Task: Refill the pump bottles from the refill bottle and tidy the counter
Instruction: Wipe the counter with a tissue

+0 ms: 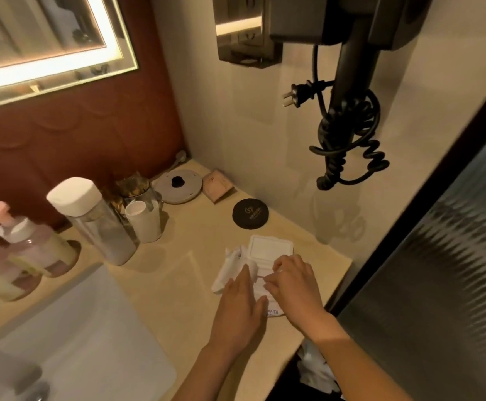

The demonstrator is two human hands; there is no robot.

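Note:
A white wet-wipes pack (264, 273) lies on the beige counter (183, 287) with its flip lid (269, 248) standing open. My left hand (243, 302) lies flat on the pack's left side, fingers straight. My right hand (295, 282) has its fingers bent over the pack's opening; what they pinch is hidden. A crumpled white wipe (230, 269) sits just left of the pack. At the far left stand two pump bottles, a pink-topped one (1, 247) and a white-topped one (34, 244). A tall clear bottle (94, 221) with a white cap stands beside them.
A white cup (144, 221), a glass jar (134, 188), a round grey lid (178, 185), a pink box (217, 185) and a black round coaster (250, 213) sit toward the back. A hair dryer (348, 91) with coiled cord hangs on the wall. The white sink (71, 328) lies at left.

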